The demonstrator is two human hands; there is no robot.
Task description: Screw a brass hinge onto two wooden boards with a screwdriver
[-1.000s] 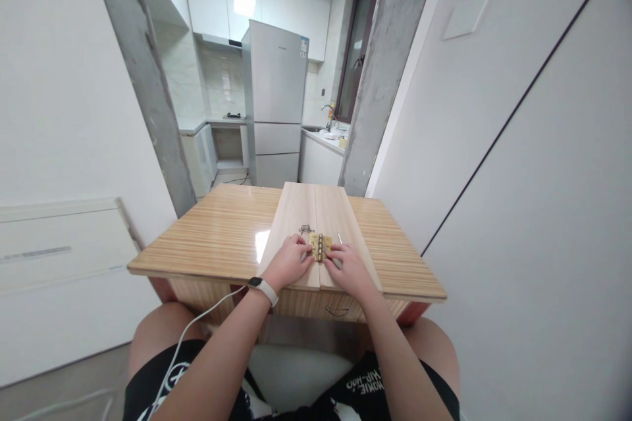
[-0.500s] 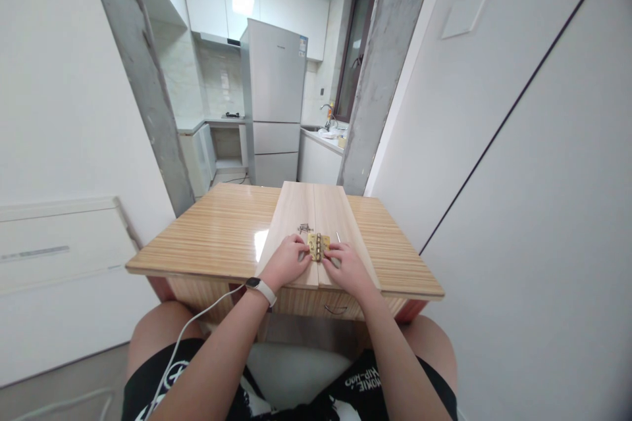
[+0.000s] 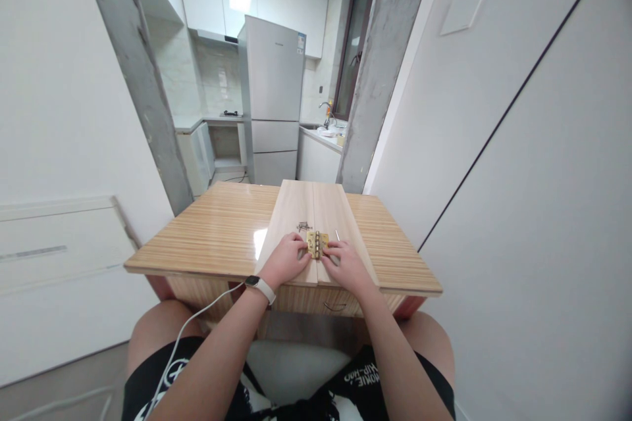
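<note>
A brass hinge (image 3: 317, 245) lies opened out across the seam between two pale wooden boards (image 3: 297, 200), its knuckle along the join. My left hand (image 3: 286, 258) grips the hinge's left leaf at the edge with thumb and fingers. On the other side, my right hand (image 3: 344, 266) has its fingers closed on the right leaf. Just beyond the hinge, several dark screws (image 3: 304, 227) are heaped on the left board. A thin light-coloured pin or rod (image 3: 338, 235) rests on the right board, past my right fingers.
Beneath the boards is a glossy wood-grain table (image 3: 212, 230) with a drawer handle (image 3: 334, 306) at its front. A white cable (image 3: 197, 313) hangs by my left wrist. White walls stand at both sides; a refrigerator (image 3: 275, 79) is in the kitchen beyond.
The whole view has shifted very slightly. Both hands stay on the hinge, which keeps its place over the seam.
</note>
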